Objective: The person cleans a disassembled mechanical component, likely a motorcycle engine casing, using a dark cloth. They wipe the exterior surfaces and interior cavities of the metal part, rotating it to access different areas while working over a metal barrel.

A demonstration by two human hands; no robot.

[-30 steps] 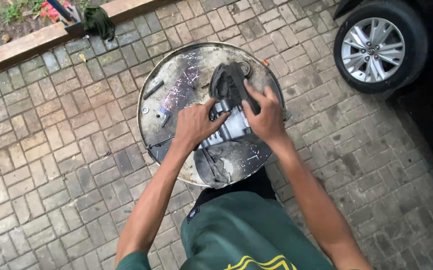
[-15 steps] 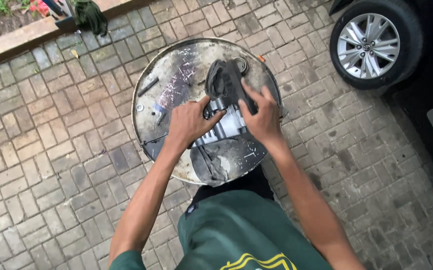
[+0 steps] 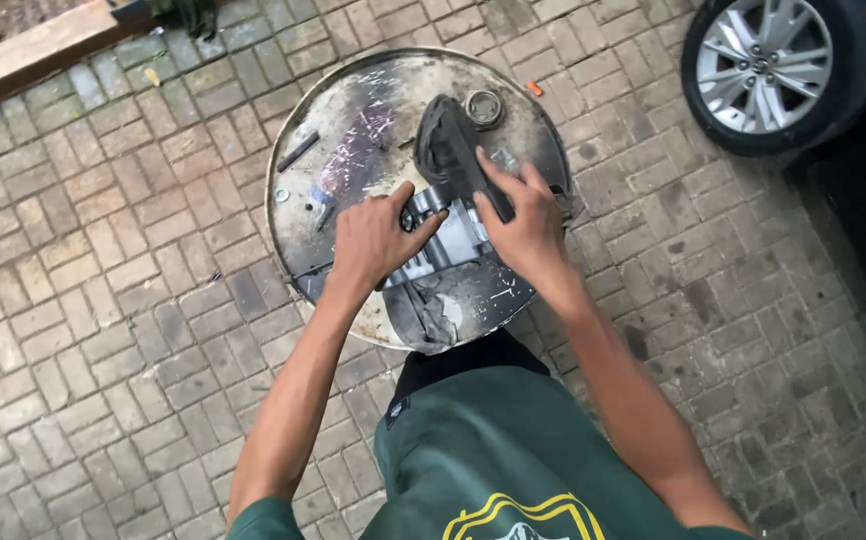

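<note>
Two hands work on a drum top (image 3: pixel 353 110). Left hand (image 3: pixel 373 243) closes its grip on the silver metal part (image 3: pixel 443 250). Right hand (image 3: pixel 523 225) presses a dark rag (image 3: pixel 443 140) onto it, fingers clamped.

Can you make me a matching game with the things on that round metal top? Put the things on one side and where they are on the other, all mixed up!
Things:
1. dark rag
2. metal ring
3. small washer
4. silver engine part

Places:
A. near the left edge of the drum top
B. between the left hand and right hand
C. at the far edge, beside the rag
D. draped over the engine part, under the right fingers

Pairs: 1-D, 2-C, 3-A, 4-B
</note>
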